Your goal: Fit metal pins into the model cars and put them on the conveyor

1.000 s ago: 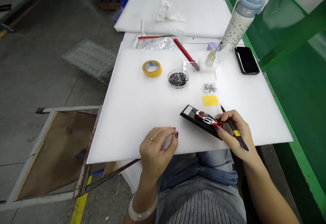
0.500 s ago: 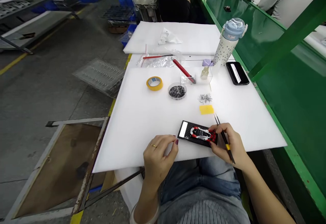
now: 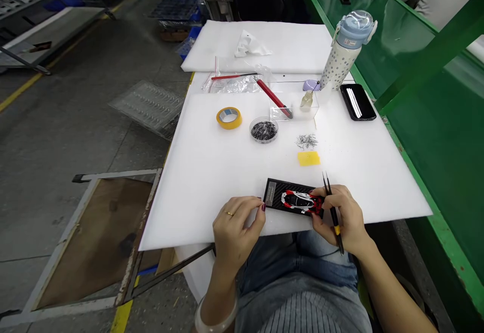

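Observation:
A small red, white and black model car sits on a black patterned display base with a grey label at its left end. My right hand grips the car's rear and the base's right end between thumb and forefinger. Black tweezers with a yellow band lie in the same hand, tips pointing away from me and slightly apart. My left hand has thumb and forefinger pinched at the base's left corner. A yellow piece and a heap of fine black strands lie just beyond the car.
Farther back are a yellow tape roll, a round dish of black strands, a red pen-like tool and a clear box with a small bottle. A phone and drink bottle stand right, beside a green partition.
The base has tilted slightly, so its label now reads grey instead of glaring white. The tweezers have swung a little more upright in my right hand. The camera view has shifted slightly.

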